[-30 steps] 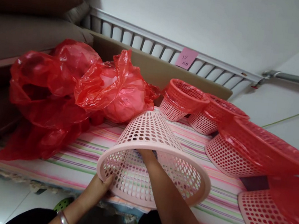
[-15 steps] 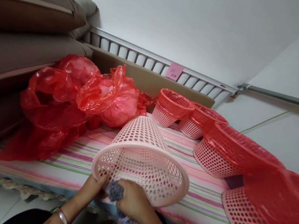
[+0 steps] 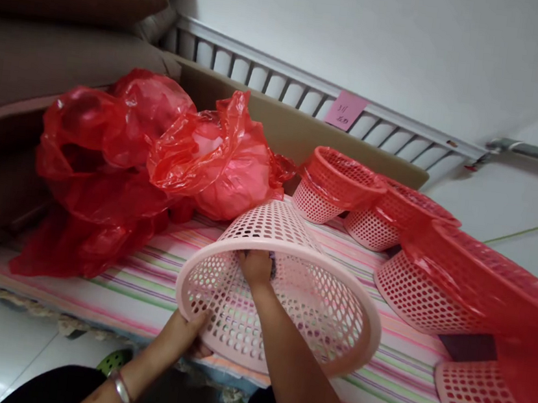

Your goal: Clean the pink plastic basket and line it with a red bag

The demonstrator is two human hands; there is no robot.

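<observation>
A pale pink perforated plastic basket (image 3: pixel 287 249) lies on its side on the striped cloth, its wide mouth turned towards me. At the rim's lower left, my left hand (image 3: pixel 191 332) grips the wall, thumb inside and fingers underneath. My right hand (image 3: pixel 257 267) reaches deep into the basket, closed on a grey fuzzy cloth (image 3: pixel 273 266) near the inner upper wall. Most of the cloth is hidden behind the hand.
Red plastic bags (image 3: pixel 224 170) with round contents sit at the left. Several pink baskets lined with red bags (image 3: pixel 335 177) stand along the right. Stacked cushions (image 3: pixel 60 65) rise at the far left. A radiator (image 3: pixel 273 87) with a pink note (image 3: pixel 346 110) runs behind.
My right hand has moved from the basket's mouth deep inside, taking the grey cloth along. My left hand still holds the rim. The view has shifted slightly.
</observation>
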